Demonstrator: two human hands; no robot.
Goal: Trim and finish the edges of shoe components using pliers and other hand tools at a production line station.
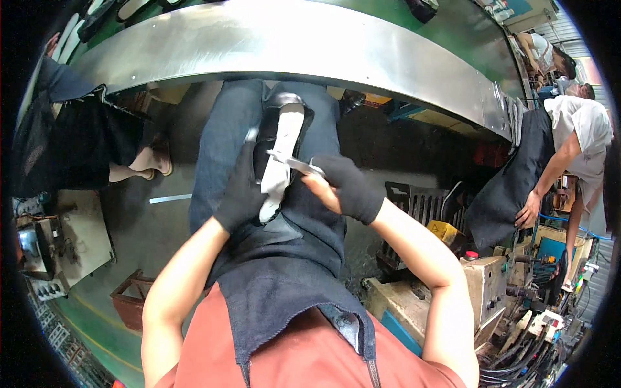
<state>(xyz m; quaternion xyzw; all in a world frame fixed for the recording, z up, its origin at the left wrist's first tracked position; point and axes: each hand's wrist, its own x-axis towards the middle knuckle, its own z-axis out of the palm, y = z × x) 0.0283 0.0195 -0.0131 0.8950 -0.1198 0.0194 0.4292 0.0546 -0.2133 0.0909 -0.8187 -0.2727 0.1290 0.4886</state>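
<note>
A shoe (289,126) lies lengthwise over my lap, sole side up, with a long white insole face and dark upper material around it. My black-gloved left hand (240,191) closes round its left side, the fingers partly hidden. From the right, my right hand (349,184), in a black glove with some fingertips bare, grips a shiny metal pincer-like tool (303,166). The tool's tip touches or hovers just over the middle of the white face; I cannot tell which. A small blurred shiny piece (251,134) shows beside my left fingers.
A steel-edged bench (272,39) with a green top (362,16) curves across the far side, dark shoes on it. A co-worker (569,142) bends over machinery at the right. Another person's legs (139,161) show at the left. A beige machine box (482,284) stands near my right elbow.
</note>
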